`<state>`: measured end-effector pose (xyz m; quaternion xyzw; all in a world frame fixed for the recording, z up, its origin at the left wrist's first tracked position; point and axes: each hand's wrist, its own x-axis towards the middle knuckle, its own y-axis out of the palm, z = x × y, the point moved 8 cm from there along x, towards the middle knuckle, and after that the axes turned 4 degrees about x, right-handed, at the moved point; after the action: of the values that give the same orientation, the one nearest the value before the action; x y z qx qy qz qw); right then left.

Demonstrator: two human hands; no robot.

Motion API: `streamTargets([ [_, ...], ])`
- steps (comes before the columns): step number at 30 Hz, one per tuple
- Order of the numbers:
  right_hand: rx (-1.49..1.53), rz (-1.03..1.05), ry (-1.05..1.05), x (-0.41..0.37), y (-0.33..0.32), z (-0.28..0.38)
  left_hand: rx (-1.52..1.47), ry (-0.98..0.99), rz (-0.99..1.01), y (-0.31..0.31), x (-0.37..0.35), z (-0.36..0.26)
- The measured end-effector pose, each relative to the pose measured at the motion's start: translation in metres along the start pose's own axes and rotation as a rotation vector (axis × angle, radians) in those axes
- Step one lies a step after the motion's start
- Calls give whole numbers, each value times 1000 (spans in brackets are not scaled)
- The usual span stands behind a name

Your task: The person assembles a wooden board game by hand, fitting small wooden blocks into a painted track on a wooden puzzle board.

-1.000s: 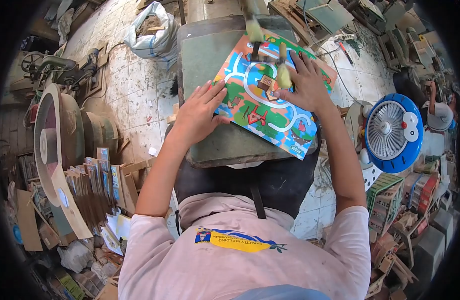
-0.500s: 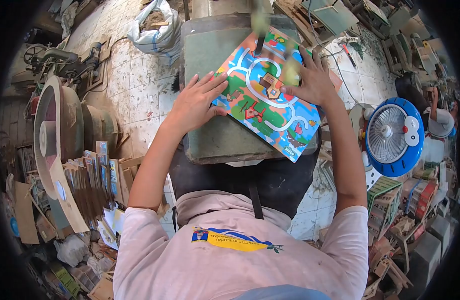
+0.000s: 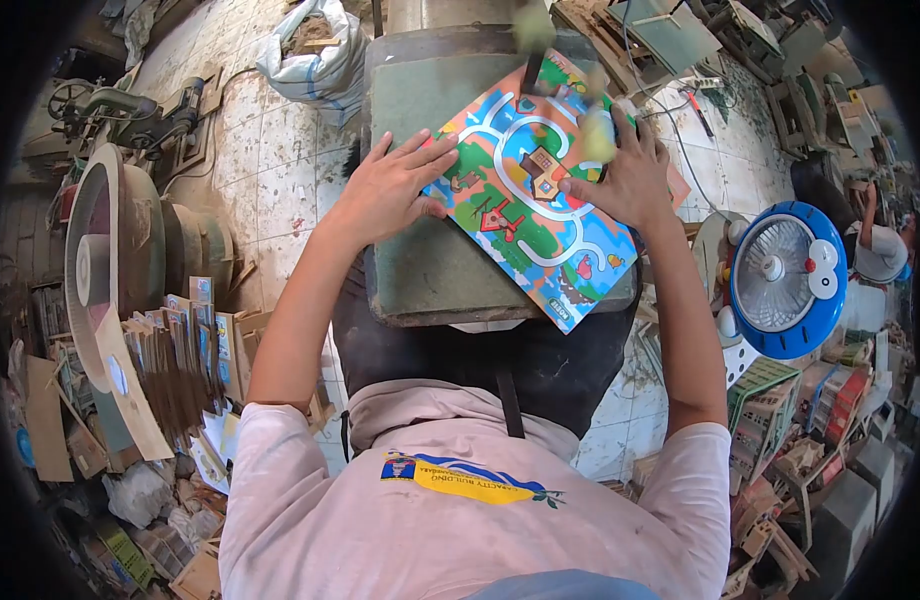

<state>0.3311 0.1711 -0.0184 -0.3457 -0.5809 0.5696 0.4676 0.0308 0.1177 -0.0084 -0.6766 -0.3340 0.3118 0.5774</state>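
A colourful printed board [image 3: 525,240] with a white road pattern lies tilted on a green machine table [image 3: 420,280]. My left hand [image 3: 385,190] presses flat on the board's left edge, fingers spread. My right hand [image 3: 625,180] rests on the board's right side, fingertips next to a small house picture. A blurred yellow-green machine part [image 3: 595,135] moves just above the board by my right hand, and a dark blade or rod [image 3: 530,70] meets the board's far end.
A blue round fan [image 3: 785,275] stands at the right. Stacks of cut boards [image 3: 175,365] and a large disc machine [image 3: 110,260] fill the left. A white sack [image 3: 315,45] sits at the back. Another person [image 3: 880,245] works at the far right.
The board has turned clockwise, its near corner swinging toward me. Both hands moved with it, staying on its edges.
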Motion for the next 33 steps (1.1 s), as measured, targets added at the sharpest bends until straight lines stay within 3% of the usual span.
streamTargets([
  [3, 45, 86, 53, -1, -2, 2, 10, -36, 35, -2, 1, -2],
  [5, 8, 33, 28, -2, 1, 1, 15, -58, 67, -15, -1, -24],
  [11, 17, 20, 27, -1, -8, 7, -107, -50, 57, 5, -8, -145],
  [13, 47, 85, 49, -1, -4, 6, -190, -259, -35, 14, -6, -162],
  [14, 53, 52, 47, -1, -4, 5, -194, -264, -32, 19, -3, -168],
  [25, -74, -16, -3, -4, -1, 4, -234, -291, -53, 22, 3, -178],
  [28, -19, -48, 8, -7, -9, 9, -229, -274, -22, 19, 3, -174],
  [31, 17, 46, 86, -10, -8, 11, -219, -256, -2, 17, 2, -171],
  [33, 70, -25, 99, -13, -12, 12, -214, -247, -11, 18, 1, -168],
])
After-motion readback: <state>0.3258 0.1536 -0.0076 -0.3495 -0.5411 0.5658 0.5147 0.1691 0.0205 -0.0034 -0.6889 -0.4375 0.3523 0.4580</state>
